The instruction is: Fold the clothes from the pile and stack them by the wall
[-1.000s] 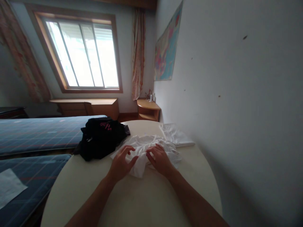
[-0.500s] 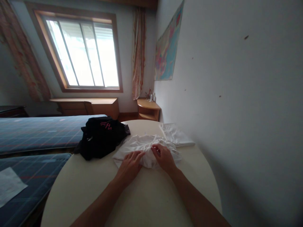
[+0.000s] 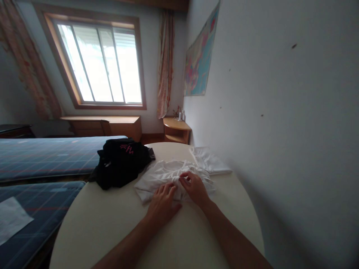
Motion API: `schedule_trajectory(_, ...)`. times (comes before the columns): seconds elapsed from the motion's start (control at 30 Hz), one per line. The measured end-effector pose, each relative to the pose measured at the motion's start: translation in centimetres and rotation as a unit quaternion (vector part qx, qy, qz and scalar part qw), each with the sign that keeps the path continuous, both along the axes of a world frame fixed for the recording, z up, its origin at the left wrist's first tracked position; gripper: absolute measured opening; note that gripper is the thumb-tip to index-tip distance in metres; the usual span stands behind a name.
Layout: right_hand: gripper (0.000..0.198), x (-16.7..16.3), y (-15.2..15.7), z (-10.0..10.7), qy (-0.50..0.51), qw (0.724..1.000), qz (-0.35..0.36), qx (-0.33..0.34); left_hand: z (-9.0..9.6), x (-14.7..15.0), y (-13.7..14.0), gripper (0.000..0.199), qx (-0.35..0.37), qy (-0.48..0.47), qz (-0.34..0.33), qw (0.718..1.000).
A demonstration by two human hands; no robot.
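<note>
A crumpled white shirt (image 3: 157, 177) lies on the round cream table (image 3: 179, 239), with what looks like a rounded neckline toward its far side. My left hand (image 3: 163, 203) rests at the near edge of the shirt, fingertips on the cloth and thumb spread apart toward the tabletop. Just right of it, my right hand (image 3: 194, 186) pinches the middle of the shirt between thumb and fingers. Behind the right hand lies a folded white cloth (image 3: 210, 160). To the left is a bunched black garment (image 3: 120, 164) with pink lettering.
Blue plaid mattresses (image 3: 56, 157) stand left of the table, one bearing a sheet of paper (image 3: 12, 218). A white wall (image 3: 294, 157) runs close along the right, with a map (image 3: 200, 56) on it. A desk (image 3: 112, 119) and corner shelf (image 3: 176, 123) are at the back.
My left hand has moved right and nearer to me, its thumb now spread out from the cloth. The right hand stays pinched on the shirt in nearly the same place.
</note>
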State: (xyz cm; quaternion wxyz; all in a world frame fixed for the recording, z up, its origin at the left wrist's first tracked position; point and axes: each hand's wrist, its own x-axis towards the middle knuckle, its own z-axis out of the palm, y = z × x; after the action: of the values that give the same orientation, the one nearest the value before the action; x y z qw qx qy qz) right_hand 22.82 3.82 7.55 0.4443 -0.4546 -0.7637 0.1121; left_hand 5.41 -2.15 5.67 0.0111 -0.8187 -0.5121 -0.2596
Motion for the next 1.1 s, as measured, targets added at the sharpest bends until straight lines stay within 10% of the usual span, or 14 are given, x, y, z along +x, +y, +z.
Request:
schedule_trajectory(0.27,0.026,-0.3,-0.2,-0.2,-0.005,0.999,0.034,0.010,0.4,0.0,0.3,0.018,-0.030,0.001,0.015,0.999)
schedule_trajectory(0.4,0.033,0.4,0.1,-0.3,-0.006,0.999,0.044,0.007,0.5,-1.3,0.9,0.014,-0.033,-0.152,0.022,0.988)
schedule_trajectory(0.6,0.019,2.0,1.0,-0.1,-0.051,0.998,0.027,-0.009,2.7,-4.6,2.2,0.036,-0.007,-0.463,0.091,0.882)
schedule_trajectory(0.83,0.019,1.2,-1.7,2.5,-0.064,0.984,0.143,-0.082,5.3,-9.0,2.6,0.046,-0.030,-0.597,0.080,0.798)
schedule_trajectory(0.97,0.029,-0.5,-5.1,4.3,-0.097,0.872,0.363,-0.314,5.6,-10.6,2.8,0.066,-0.195,-0.602,-0.008,0.774)
schedule_trajectory(1.1,0.038,-1.8,-6.8,5.0,-0.109,0.715,0.506,-0.470,4.9,-9.5,2.8,0.060,-0.201,-0.494,-0.008,0.846)
